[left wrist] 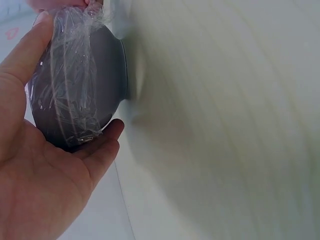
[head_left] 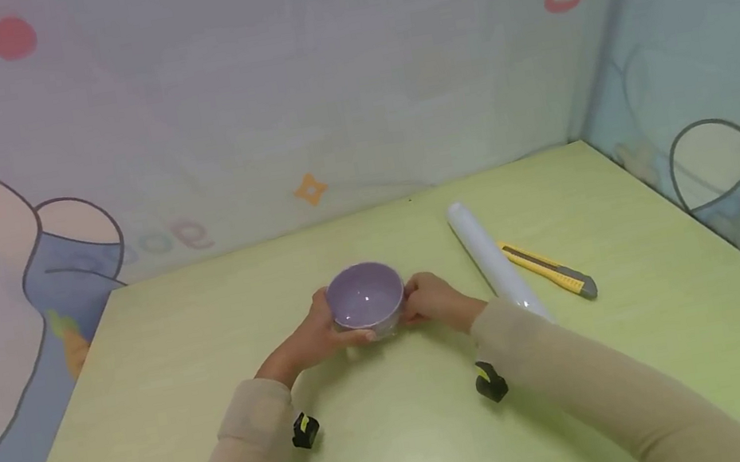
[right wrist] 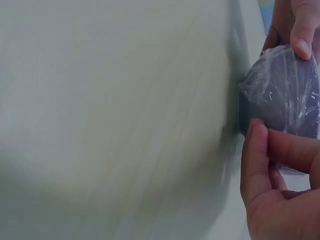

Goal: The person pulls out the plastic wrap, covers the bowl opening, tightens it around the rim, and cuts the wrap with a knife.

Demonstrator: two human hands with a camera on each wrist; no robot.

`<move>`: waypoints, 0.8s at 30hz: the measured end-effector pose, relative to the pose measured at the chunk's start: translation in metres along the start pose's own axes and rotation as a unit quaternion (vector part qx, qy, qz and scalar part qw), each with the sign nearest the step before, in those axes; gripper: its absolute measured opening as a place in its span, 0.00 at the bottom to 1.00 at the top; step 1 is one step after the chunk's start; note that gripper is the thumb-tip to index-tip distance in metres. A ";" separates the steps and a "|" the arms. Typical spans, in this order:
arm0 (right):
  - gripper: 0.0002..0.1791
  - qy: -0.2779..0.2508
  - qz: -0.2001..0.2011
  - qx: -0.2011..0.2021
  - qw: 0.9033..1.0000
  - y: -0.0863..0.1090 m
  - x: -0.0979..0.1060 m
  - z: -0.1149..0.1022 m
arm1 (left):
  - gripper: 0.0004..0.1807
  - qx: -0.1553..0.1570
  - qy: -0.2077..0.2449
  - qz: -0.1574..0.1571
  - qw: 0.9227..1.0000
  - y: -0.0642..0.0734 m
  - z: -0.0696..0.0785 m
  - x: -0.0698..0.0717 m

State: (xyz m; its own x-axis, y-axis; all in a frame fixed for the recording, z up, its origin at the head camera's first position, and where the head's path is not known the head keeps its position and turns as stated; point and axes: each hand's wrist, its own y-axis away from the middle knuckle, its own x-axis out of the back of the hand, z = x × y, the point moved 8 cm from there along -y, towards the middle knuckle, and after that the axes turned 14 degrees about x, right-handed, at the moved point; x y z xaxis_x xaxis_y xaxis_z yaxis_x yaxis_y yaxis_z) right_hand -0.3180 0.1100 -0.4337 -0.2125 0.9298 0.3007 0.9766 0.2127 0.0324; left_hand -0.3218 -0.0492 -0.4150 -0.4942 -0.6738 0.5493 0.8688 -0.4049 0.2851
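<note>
A small bowl (head_left: 366,296), purple inside, is between both hands above the middle of the table; clear plastic wrap (left wrist: 72,75) clings in creases over its rim and side. My left hand (head_left: 317,332) holds it from the left, thumb along the near side and fingers around the far side and below. At the right side, my right hand (head_left: 434,302) is curled, thumb and forefinger tips meeting against the bowl's wall, pinching the wrap there. In the right wrist view these fingertips (right wrist: 256,125) hide the pinched bit. Whether the bowl's base touches the table I cannot tell.
A white roll of plastic wrap (head_left: 493,256) lies right of the bowl, partly behind the right sleeve. Beside it is a yellow utility knife (head_left: 549,269). The pale green table (head_left: 209,313) meets a printed cloth wall (head_left: 350,105) at the back and a side wall at right.
</note>
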 end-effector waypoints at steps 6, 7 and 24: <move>0.10 0.081 0.009 -0.024 0.996 -0.001 0.003 0.003 | 0.57 0.004 0.000 -0.007 1.000 0.002 -0.001 -0.005; 0.08 0.091 0.009 -0.021 0.996 -0.001 0.004 0.002 | 0.57 0.002 0.001 -0.006 1.000 0.002 0.000 -0.005; 0.19 0.331 -0.083 0.028 0.939 0.010 0.009 -0.035 | 0.71 0.048 -0.005 0.024 0.999 0.002 0.002 0.007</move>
State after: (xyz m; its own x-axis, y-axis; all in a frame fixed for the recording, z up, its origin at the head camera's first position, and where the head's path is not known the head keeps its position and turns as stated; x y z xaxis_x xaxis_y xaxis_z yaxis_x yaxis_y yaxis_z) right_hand -0.3092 0.1097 -0.3978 -0.2767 0.4948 0.8238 0.9242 0.3717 0.0872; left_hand -0.3232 -0.0536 -0.4093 -0.4514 -0.6845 0.5725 0.8909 -0.3099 0.3320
